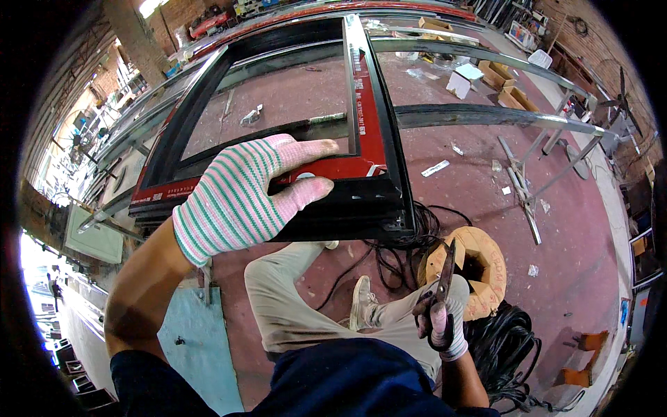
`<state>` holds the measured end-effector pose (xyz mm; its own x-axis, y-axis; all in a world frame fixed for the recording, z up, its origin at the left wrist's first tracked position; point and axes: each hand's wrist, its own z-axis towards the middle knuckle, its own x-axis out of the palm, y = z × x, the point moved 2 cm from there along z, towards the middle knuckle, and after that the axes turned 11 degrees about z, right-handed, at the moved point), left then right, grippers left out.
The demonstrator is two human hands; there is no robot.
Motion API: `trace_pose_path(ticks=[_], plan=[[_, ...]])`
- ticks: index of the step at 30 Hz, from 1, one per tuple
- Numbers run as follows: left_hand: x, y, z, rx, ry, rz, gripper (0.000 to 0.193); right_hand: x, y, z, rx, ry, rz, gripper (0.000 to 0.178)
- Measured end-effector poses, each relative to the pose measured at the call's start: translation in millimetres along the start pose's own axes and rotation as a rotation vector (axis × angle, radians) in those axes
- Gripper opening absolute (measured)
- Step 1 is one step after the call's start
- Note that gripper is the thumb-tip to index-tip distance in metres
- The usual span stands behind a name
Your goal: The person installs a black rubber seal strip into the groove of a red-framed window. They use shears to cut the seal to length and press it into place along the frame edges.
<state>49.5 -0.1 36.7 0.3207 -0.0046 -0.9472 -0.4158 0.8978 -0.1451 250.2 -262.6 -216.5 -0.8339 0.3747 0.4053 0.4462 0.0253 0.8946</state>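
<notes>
A black window frame point(397, 156) with red protective film along its rails lies in front of me across metal bars. My left hand point(233, 191), in a white glove with green and pink stripes, is closed over its near rail. Its fingers lie on the film and its thumb sits toward the outer edge. Lower right, my gloved right hand point(450, 333) holds a pair of scissors point(446, 274) by the handles, away from the frame. The blades point up and look nearly closed. Part of the right hand's fingers is hidden by the handles.
Metal rails point(486, 115) carry the frame and run out to the right. By my right leg are a cardboard-coloured roll point(492, 260) and a heap of black rubber strip point(504, 347). Cardboard boxes point(517, 99) and metal lengths point(520, 187) lie on the reddish floor.
</notes>
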Motion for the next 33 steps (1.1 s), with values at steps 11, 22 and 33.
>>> trace_pose_path(ticks=[11, 22, 33], plan=[[-8, 15, -53, 0.124, -0.301, 0.315, 0.055, 4, -8, -3, 0.037, -0.047, 0.001, 0.07], [1, -25, -27, 0.119, -0.342, 0.393, 0.032, 12, -1, 5, -0.053, 0.073, -0.051, 0.061], [-11, -23, -13, 0.181, -0.168, 0.17, 0.025, -7, -12, -12, -0.028, -0.003, -0.067, 0.065]])
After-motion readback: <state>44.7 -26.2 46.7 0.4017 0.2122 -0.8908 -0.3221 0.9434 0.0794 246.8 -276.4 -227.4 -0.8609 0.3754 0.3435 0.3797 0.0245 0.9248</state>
